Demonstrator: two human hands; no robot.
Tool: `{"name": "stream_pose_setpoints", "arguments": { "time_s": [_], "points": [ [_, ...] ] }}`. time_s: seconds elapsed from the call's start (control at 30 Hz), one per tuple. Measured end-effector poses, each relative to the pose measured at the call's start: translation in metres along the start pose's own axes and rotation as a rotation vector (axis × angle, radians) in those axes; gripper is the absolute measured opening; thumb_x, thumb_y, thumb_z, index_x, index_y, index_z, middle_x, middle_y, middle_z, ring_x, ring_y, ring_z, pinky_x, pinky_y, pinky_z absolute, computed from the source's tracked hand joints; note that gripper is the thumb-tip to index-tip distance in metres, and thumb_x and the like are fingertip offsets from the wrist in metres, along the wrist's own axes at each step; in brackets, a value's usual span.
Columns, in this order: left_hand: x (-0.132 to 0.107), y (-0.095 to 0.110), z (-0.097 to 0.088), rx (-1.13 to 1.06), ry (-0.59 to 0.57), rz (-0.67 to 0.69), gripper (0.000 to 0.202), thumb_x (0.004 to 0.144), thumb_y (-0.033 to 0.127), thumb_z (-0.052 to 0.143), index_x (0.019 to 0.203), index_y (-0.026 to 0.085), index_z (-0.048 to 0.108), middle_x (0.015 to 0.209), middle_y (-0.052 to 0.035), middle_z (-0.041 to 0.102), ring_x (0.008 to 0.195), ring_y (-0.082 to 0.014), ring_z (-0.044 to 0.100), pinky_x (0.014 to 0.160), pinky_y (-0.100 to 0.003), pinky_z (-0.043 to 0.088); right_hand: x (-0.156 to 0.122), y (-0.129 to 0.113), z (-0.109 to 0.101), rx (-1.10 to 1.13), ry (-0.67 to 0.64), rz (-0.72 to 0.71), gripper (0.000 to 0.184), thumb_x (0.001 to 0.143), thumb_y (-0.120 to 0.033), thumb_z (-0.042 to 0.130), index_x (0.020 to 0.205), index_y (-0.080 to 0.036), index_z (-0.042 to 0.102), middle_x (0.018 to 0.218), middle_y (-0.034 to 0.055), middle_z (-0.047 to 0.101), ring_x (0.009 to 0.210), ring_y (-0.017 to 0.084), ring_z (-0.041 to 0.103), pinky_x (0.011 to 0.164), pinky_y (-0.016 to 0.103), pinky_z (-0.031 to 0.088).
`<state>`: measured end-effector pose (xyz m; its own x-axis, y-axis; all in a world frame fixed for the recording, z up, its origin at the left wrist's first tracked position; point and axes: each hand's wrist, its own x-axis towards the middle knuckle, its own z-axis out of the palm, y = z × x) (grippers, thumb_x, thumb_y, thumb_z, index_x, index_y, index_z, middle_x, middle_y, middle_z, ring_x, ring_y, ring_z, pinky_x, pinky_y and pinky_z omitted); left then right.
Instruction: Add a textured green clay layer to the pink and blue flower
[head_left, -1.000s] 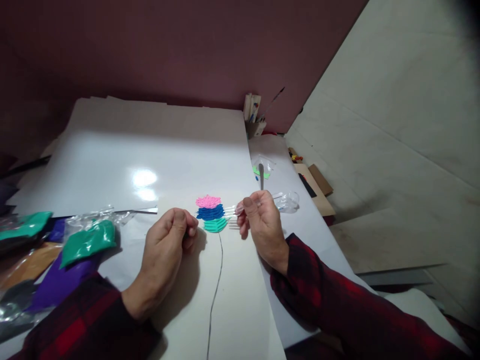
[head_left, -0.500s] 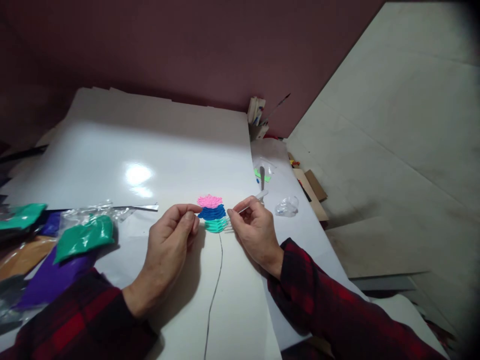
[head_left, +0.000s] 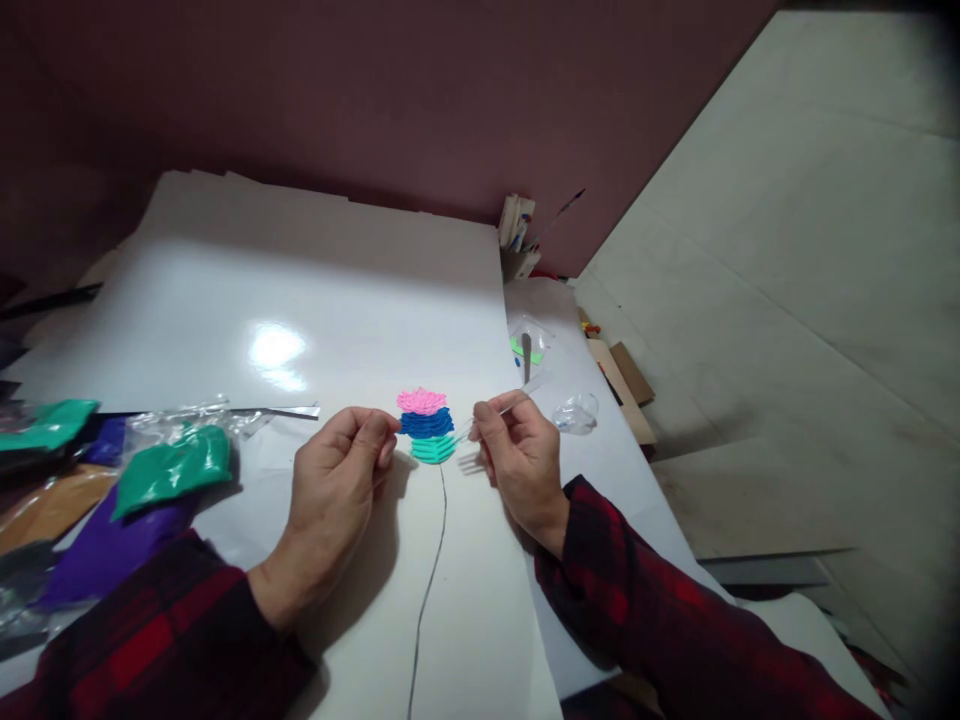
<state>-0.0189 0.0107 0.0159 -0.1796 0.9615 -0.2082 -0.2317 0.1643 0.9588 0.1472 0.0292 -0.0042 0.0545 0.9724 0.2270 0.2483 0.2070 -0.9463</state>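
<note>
On a white sheet [head_left: 487, 600] lies a banded clay shape: a pink ruffled band [head_left: 421, 401] on top, a dark blue band [head_left: 427, 423] under it, a teal ridged band [head_left: 433, 450] lowest. A thin drawn line runs down from it. My left hand [head_left: 337, 490] is closed in a pinch at the blue band's left edge; whatever its fingertips hold is hidden. With my right hand [head_left: 521, 450] I grip a clear plastic fork [head_left: 535, 382], its tines pointing left beside the teal band and its handle sticking out behind my fingers.
Bags of coloured clay, including a green one [head_left: 176, 468] and a purple one [head_left: 112, 555], lie at the left. A large glossy white board [head_left: 360, 290] covers the back. To the right are a grey-handled tool [head_left: 526, 355], crumpled clear plastic [head_left: 576, 412] and a pen holder [head_left: 517, 225].
My right hand has drawn the fork slightly right, away from the teal band, and its tines' shadow shows more. My left hand stays at the blue edge. The view has shifted slightly.
</note>
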Motion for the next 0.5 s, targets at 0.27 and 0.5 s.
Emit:
{"name": "stream_pose_setpoints", "arguments": {
  "time_s": [0.27, 0.5],
  "points": [
    [0.002, -0.002, -0.006, 0.076, 0.028, 0.062, 0.026, 0.08, 0.038, 0.065, 0.066, 0.018, 0.055, 0.051, 0.0048, 0.042, 0.048, -0.0088, 0.037, 0.043, -0.02, 0.03, -0.008, -0.021, -0.016, -0.149, -0.721, -0.295, 0.027, 0.088, -0.034, 0.056, 0.068, -0.018, 0.064, 0.058, -0.0001, 0.059, 0.052, 0.011, 0.051, 0.051, 0.025, 0.041],
    [0.001, -0.002, -0.007, 0.052, 0.006, 0.055, 0.03, 0.079, 0.036, 0.067, 0.062, 0.019, 0.049, 0.052, 0.005, 0.042, 0.048, -0.0087, 0.036, 0.043, -0.021, 0.029, 0.005, -0.031, -0.031, -0.42, -0.494, -0.409, 0.022, 0.091, -0.033, 0.054, 0.08, -0.018, 0.065, 0.072, 0.0035, 0.066, 0.064, 0.014, 0.058, 0.061, 0.027, 0.044]
  ]
}}
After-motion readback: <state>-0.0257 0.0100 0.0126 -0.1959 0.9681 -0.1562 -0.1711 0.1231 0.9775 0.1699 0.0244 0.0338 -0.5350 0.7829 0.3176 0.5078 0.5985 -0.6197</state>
